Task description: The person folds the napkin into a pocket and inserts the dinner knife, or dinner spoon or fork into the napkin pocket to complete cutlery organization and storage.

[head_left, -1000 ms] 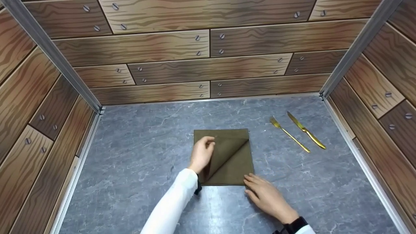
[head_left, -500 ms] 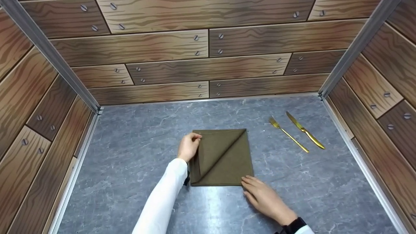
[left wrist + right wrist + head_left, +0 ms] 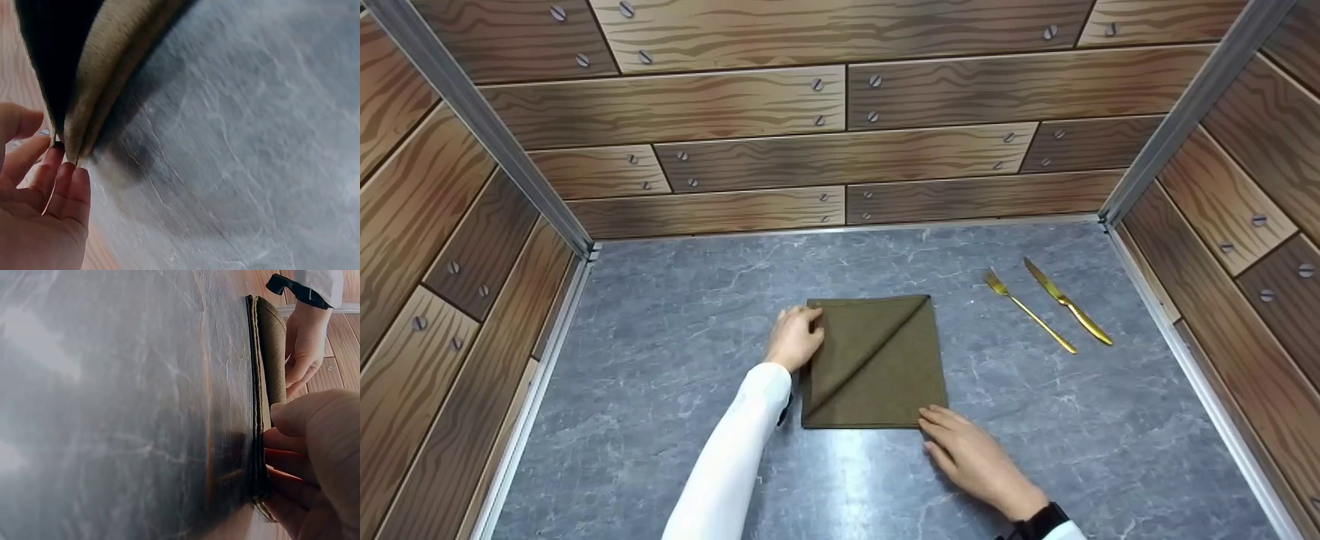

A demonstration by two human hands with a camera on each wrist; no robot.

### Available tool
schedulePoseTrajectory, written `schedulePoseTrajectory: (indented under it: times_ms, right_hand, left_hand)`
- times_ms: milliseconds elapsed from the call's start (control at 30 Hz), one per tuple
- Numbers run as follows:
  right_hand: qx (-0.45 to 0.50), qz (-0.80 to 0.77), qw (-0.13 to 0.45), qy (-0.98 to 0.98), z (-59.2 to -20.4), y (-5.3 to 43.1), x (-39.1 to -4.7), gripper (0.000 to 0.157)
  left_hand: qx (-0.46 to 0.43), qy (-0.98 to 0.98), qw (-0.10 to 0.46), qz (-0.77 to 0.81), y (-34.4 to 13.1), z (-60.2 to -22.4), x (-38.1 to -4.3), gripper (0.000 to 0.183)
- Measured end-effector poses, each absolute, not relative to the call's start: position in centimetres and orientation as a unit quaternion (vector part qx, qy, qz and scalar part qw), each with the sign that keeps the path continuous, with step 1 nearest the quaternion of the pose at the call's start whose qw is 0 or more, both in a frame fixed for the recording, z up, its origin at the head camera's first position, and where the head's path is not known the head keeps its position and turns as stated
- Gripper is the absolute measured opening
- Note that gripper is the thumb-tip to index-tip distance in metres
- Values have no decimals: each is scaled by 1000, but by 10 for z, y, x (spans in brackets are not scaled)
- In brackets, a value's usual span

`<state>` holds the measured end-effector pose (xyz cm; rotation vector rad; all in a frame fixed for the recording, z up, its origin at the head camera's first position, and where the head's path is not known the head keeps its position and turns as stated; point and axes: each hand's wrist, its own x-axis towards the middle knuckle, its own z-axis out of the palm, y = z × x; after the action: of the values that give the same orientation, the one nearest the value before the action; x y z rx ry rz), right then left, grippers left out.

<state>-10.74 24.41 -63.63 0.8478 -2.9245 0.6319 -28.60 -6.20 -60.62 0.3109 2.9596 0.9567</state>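
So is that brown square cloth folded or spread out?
Folded: the brown square cloth shows a diagonal fold, and the right wrist view shows stacked layers.

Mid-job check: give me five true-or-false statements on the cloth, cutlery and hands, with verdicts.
1. A golden metal fork lies between the square olive-brown fabric napkin and the golden metal knife. True.
2. The knife lies crossed over the fork. False: they lie apart, side by side.
3. The left hand and right hand both touch the napkin. True.
4. The right hand is at the napkin's far left corner. False: it is at the near right corner.
5. A diagonal edge crosses the napkin. True.
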Motion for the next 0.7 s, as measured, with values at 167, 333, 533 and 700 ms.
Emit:
schedulePoseTrajectory:
  times_ms: [167,333,533,700]
  right_hand:
    - [273,206,22,-939,-637,244,-107,39]
    - [272,210,25,-939,-637,244,-107,39]
    - [270,211,21,-939,-637,245,-107,39]
    - [267,216,10,-939,-637,245,-106,40]
  left_hand:
    - [116,955,17,272,-63,-609,-288,48]
    - [129,961,13,245,-64,-612,-288,53]
    - [135,967,11,215,-65,-614,-287,53]
    - [141,972,-5,188,-65,-616,-287,52]
